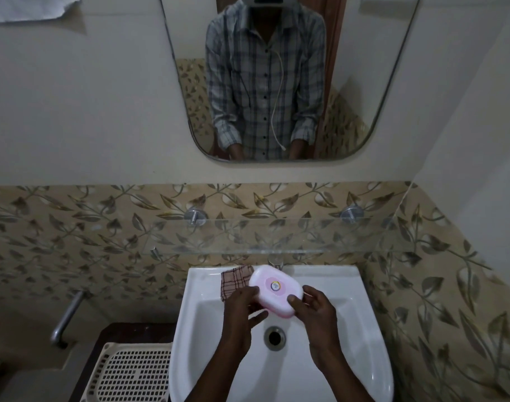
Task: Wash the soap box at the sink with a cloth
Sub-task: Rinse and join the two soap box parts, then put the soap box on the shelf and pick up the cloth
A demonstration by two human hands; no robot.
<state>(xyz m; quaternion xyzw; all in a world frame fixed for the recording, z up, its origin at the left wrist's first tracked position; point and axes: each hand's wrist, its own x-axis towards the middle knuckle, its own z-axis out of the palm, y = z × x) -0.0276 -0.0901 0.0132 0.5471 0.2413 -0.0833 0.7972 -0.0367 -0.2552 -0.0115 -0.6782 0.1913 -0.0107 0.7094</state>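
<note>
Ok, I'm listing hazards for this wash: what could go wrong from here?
The soap box is held over the sink by the left hand and right hand at its near side only; once wet it could slip and fall toward the open drain. The checked cloth lies on the sink's back rim, out of both hands; reaching for it would likely leave a one-handed hold.

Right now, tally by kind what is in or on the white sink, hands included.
Pink-and-white oval plastic soap box: 1
Brown checked cloth: 1
Bare hands holding the box: 2 (left hand, right hand)
Total: 4
</note>
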